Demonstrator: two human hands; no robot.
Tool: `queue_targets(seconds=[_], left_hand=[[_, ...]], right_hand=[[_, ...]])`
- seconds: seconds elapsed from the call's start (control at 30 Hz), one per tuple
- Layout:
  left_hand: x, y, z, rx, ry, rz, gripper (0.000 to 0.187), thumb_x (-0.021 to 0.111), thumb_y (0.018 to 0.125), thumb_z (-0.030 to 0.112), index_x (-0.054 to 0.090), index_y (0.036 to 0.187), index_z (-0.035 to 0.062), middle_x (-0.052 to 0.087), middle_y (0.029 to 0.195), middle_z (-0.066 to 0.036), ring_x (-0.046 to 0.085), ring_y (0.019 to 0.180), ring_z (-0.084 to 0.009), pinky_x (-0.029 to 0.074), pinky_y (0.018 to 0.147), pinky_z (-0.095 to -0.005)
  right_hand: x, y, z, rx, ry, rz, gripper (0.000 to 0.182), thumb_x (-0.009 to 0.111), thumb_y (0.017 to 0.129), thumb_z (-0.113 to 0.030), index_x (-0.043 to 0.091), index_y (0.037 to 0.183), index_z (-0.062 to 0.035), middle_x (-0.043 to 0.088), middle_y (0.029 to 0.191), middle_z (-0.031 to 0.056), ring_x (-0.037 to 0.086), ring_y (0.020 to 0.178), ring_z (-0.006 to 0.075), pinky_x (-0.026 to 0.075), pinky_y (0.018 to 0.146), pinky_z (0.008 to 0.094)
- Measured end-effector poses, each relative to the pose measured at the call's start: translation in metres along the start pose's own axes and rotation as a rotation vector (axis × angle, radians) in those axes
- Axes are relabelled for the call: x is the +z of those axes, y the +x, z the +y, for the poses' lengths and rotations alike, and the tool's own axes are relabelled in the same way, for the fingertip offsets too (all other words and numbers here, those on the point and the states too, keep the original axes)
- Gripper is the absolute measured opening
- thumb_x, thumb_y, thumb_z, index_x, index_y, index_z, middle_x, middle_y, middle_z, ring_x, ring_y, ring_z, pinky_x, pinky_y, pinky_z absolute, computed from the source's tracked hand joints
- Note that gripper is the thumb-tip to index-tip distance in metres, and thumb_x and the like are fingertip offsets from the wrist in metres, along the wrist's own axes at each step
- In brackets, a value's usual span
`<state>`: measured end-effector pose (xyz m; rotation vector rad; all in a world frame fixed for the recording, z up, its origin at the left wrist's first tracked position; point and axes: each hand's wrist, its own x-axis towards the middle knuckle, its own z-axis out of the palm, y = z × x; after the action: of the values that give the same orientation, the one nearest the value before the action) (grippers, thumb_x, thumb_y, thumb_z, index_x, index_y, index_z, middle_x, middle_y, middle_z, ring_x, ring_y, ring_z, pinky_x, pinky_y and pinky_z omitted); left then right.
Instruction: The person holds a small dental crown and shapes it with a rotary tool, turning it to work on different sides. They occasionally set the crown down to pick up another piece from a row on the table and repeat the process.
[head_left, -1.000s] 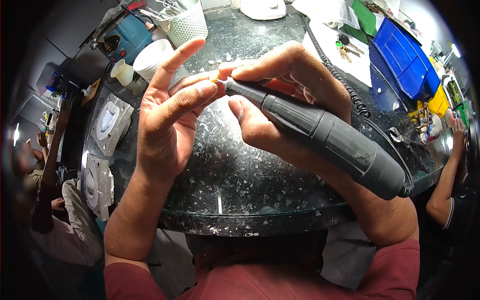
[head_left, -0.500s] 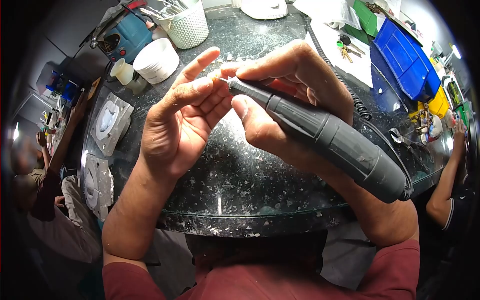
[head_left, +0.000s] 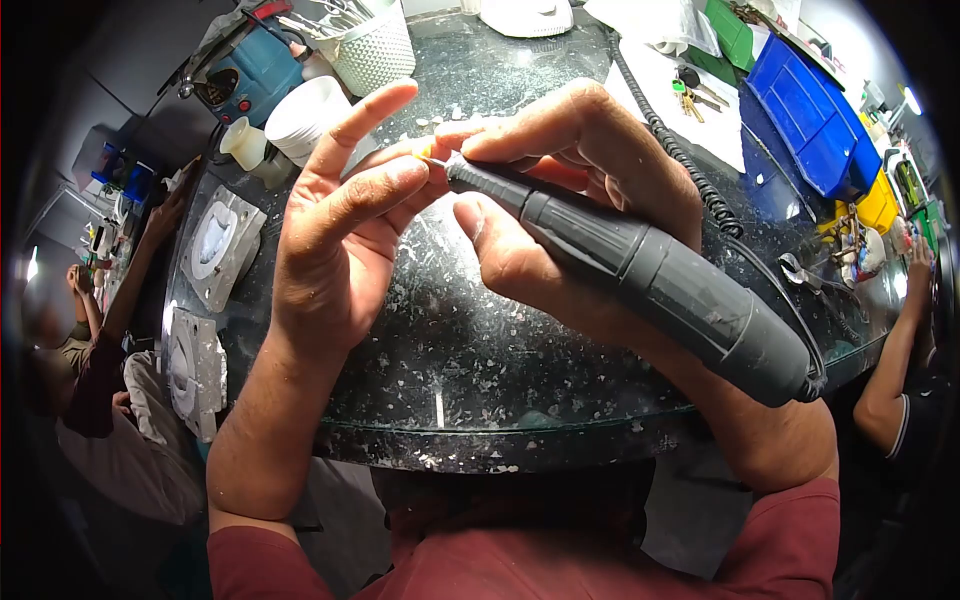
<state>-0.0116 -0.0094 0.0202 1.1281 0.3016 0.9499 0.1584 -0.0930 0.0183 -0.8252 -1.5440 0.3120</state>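
Observation:
My right hand (head_left: 590,170) is wrapped round a black rotary handpiece (head_left: 640,250), its thumb and fingers near the tapered nose. A thin bit (head_left: 437,162) sticks out of the nose toward my left hand (head_left: 345,215). Between the left thumb and fingers sits a small yellowish piece (head_left: 424,154), mostly covered by the fingertips, with the bit's tip right at it. The left index finger stretches up and away from the pinch. From the rear end of the handpiece a coiled cord (head_left: 705,185) runs up along the right side.
Two plaster moulds (head_left: 222,245) lie on the speckled dark tabletop (head_left: 480,370) at left. Behind them stand white tubs (head_left: 305,115), a basket of tools (head_left: 375,55) and a blue machine (head_left: 245,80). Keys (head_left: 685,95) and blue bins (head_left: 810,120) are at right. Other people sit on both sides.
My left hand has turned and shifted slightly left, its palm less exposed and the index finger raised further. The handpiece nose has moved a little left along with it.

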Motion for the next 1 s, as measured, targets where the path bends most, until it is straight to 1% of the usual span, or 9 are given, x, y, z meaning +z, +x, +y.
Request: queue_targets(seconds=[0.33, 0.4, 0.53, 0.6, 0.67, 0.73, 0.77, 0.83, 1.0], left_hand=[[-0.0048, 0.0005, 0.0012, 0.125, 0.172, -0.01, 0.056, 0.066, 0.082, 0.0, 0.047, 0.134, -0.0044, 0.069, 0.104, -0.018, 0.066, 0.102, -0.0208, 0.048, 0.098, -0.0344], [-0.0029, 0.0, 0.002, 0.122, 0.162, -0.012, 0.056, 0.066, 0.081, 0.0, 0.048, 0.134, -0.0042, 0.069, 0.104, -0.018, 0.066, 0.101, -0.021, 0.048, 0.098, -0.0342], [-0.0049, -0.0003, 0.0017, 0.114, 0.159, 0.006, 0.056, 0.066, 0.081, -0.001, 0.048, 0.134, -0.0042, 0.07, 0.103, -0.018, 0.067, 0.1, -0.0216, 0.048, 0.098, -0.0343], [-0.0037, -0.0005, 0.002, 0.103, 0.155, -0.005, 0.056, 0.065, 0.082, 0.001, 0.048, 0.134, -0.0043, 0.069, 0.104, -0.018, 0.067, 0.1, -0.0216, 0.048, 0.098, -0.0345], [-0.0011, -0.0009, 0.0026, 0.091, 0.15, -0.018, 0.056, 0.065, 0.082, 0.002, 0.047, 0.135, -0.0043, 0.069, 0.105, -0.019, 0.066, 0.1, -0.0216, 0.048, 0.098, -0.0347], [0.0019, -0.0015, 0.0039, 0.011, 0.006, -0.006, 0.056, 0.063, 0.084, 0.006, 0.044, 0.136, -0.0045, 0.067, 0.108, -0.02, 0.066, 0.099, -0.0214, 0.049, 0.097, -0.035], [0.0007, -0.0014, 0.0031, 0.011, 0.006, -0.007, 0.056, 0.063, 0.084, 0.006, 0.044, 0.136, -0.0045, 0.067, 0.108, -0.02, 0.066, 0.099, -0.0214, 0.049, 0.097, -0.035], [-0.0022, -0.0013, 0.001, -0.059, -0.088, -0.011, 0.056, 0.062, 0.086, 0.008, 0.043, 0.137, -0.0047, 0.065, 0.111, -0.021, 0.066, 0.099, -0.0214, 0.049, 0.097, -0.0352], [-0.0006, -0.001, 0.0016, -0.043, -0.061, 0.004, 0.057, 0.062, 0.085, 0.006, 0.043, 0.137, -0.0047, 0.066, 0.109, -0.02, 0.066, 0.1, -0.0212, 0.049, 0.097, -0.0348]], right_hand=[[0.0033, 0.0003, 0.003, -0.033, 0.006, 0.015, 0.024, 0.071, 0.076, 0.004, 0.061, 0.097, -0.0001, 0.069, 0.098, 0.0124, 0.068, 0.089, 0.0145, 0.055, 0.076, 0.0258], [0.0068, -0.0004, 0.0026, -0.009, 0.015, 0.091, 0.025, 0.076, 0.074, -0.009, 0.061, 0.093, -0.0014, 0.064, 0.083, 0.0089, 0.069, 0.082, 0.0153, 0.055, 0.076, 0.0278], [0.0065, 0.0006, 0.0047, -0.048, 0.011, 0.088, 0.025, 0.076, 0.075, -0.009, 0.061, 0.093, -0.0013, 0.064, 0.082, 0.0092, 0.069, 0.081, 0.015, 0.055, 0.075, 0.0276], [0.0033, -0.0009, 0.0038, 0.001, 0.023, 0.014, 0.024, 0.07, 0.075, 0.005, 0.06, 0.097, -0.0003, 0.069, 0.096, 0.0111, 0.068, 0.087, 0.014, 0.055, 0.075, 0.0251], [0.0031, -0.0009, 0.0028, -0.006, 0.029, 0.032, 0.025, 0.07, 0.075, 0.005, 0.06, 0.097, -0.0004, 0.069, 0.096, 0.0112, 0.068, 0.088, 0.0139, 0.055, 0.076, 0.0252], [0.0022, -0.0003, 0.0015, -0.013, 0.037, 0.048, 0.025, 0.07, 0.075, 0.005, 0.059, 0.097, -0.0005, 0.068, 0.097, 0.0112, 0.068, 0.089, 0.0138, 0.055, 0.077, 0.0253], [0.0007, -0.0001, 0.0007, -0.02, 0.011, 0.028, 0.026, 0.069, 0.075, 0.005, 0.058, 0.098, -0.0005, 0.068, 0.098, 0.0117, 0.067, 0.09, 0.014, 0.054, 0.078, 0.0259], [-0.0008, -0.0004, 0.0005, -0.025, -0.014, 0.008, 0.027, 0.069, 0.075, 0.004, 0.058, 0.099, -0.0005, 0.069, 0.099, 0.0122, 0.067, 0.092, 0.0143, 0.054, 0.079, 0.0266], [0.0002, -0.0007, 0.001, -0.013, 0.021, 0.003, 0.026, 0.07, 0.076, 0.003, 0.058, 0.099, -0.0011, 0.069, 0.102, 0.0132, 0.067, 0.094, 0.0156, 0.054, 0.082, 0.0284]])
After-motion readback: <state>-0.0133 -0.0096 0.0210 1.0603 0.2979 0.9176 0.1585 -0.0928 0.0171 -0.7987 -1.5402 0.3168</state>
